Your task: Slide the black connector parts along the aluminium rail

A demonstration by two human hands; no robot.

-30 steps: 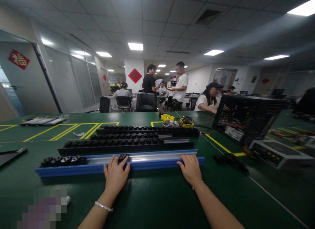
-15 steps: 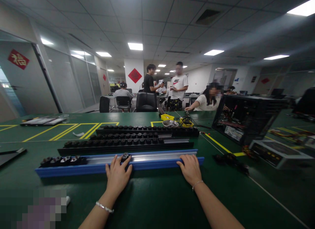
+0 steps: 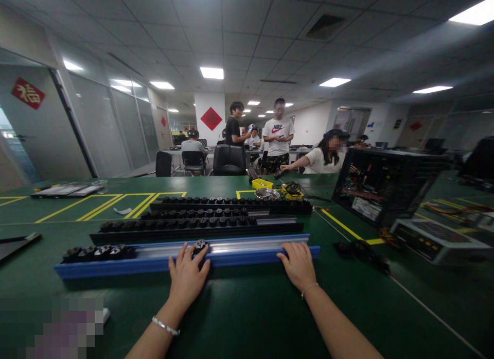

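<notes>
A long blue rail (image 3: 247, 256) with a silvery channel lies across the table in front of me. At its left end sits a row of several black socket modules (image 3: 102, 252). My left hand (image 3: 188, 271) is at the middle of the rail, its fingers around a single black socket module (image 3: 200, 245) that sits in the channel and is partly hidden by them. My right hand (image 3: 299, 263) grips the rail near its right end, fingers over the top and thumb on the front wall.
Behind the blue rail lie black rails (image 3: 200, 226) filled with similar modules. A yellow bin (image 3: 262, 184), a metal dish (image 3: 267, 194) and cables (image 3: 292, 189) stand farther back. To the right are an open computer case (image 3: 386, 186) and a power supply (image 3: 440, 240). A person reaches across the far side.
My left hand and the single module have moved slightly right along the channel. My right hand has stayed put. The person at the far side has stretched an arm farther left.
</notes>
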